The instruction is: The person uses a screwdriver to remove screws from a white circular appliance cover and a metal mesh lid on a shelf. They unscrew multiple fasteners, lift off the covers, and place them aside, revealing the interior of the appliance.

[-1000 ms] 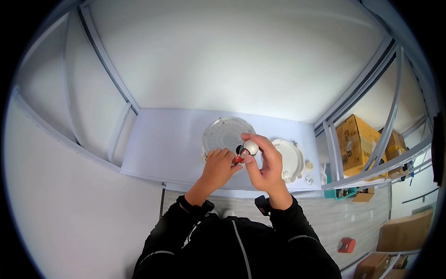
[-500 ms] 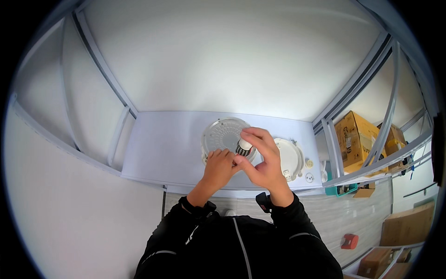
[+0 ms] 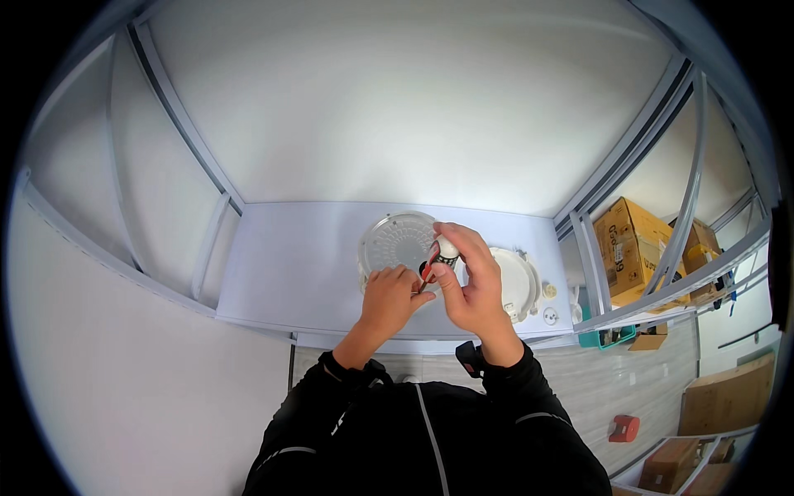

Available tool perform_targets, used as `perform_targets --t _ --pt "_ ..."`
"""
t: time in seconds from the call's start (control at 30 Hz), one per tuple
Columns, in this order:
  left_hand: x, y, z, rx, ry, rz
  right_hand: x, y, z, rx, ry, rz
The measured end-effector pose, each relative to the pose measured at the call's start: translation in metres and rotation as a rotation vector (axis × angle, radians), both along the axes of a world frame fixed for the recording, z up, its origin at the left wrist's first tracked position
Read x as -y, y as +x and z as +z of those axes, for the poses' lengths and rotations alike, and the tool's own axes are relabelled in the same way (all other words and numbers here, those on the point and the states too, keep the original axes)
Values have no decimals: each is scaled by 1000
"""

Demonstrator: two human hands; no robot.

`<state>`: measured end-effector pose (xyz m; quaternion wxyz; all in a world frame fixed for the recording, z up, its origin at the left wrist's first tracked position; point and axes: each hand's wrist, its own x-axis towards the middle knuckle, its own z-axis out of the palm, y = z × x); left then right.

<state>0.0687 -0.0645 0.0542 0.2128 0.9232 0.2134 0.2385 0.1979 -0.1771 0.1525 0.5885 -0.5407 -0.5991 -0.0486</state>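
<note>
My right hand (image 3: 473, 285) is closed around the handle of a screwdriver (image 3: 444, 252), which is red and black with a white end. Its handle tilts up toward the right, and its shaft points down toward my left hand. My left hand (image 3: 387, 302) is closed beside the lower end of the shaft, its fingers bent and thumb pointing right; whatever it pinches is hidden. Beneath both hands lies a round, translucent ribbed cover (image 3: 393, 236) with a pale rim, partly covered by my fingers.
To the right on the white table (image 3: 281, 264) sits a round white housing (image 3: 514, 285). Near it are a small yellowish round piece (image 3: 549, 291) and a small white disc (image 3: 551, 315). Metal frame posts flank the table. Cardboard boxes (image 3: 628, 252) stand beyond the right frame, and a red stool (image 3: 624, 428) on the floor.
The screwdriver has tipped over to the right in my right hand, so its red side and shaft now show. My left hand has stayed nearly in place.
</note>
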Motion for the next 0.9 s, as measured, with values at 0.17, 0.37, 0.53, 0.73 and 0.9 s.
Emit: perform_targets --t 0.17,0.37,0.53,0.73,0.9 --pt "-2 -3 0 104 -32 -38 -1 0 -3 -87 70 -50" --pt "-3 -7 -4 141 -59 -78 -2 5 -11 -160 223 -75" --pt "-6 -17 3 101 -120 -140 -1 10 -14 -126 254 -73" --pt "-16 -34 6 231 28 -90 2 11 -15 -109 251 -57" --pt "-40 -54 5 248 30 -124 3 3 -12 -362 276 75"
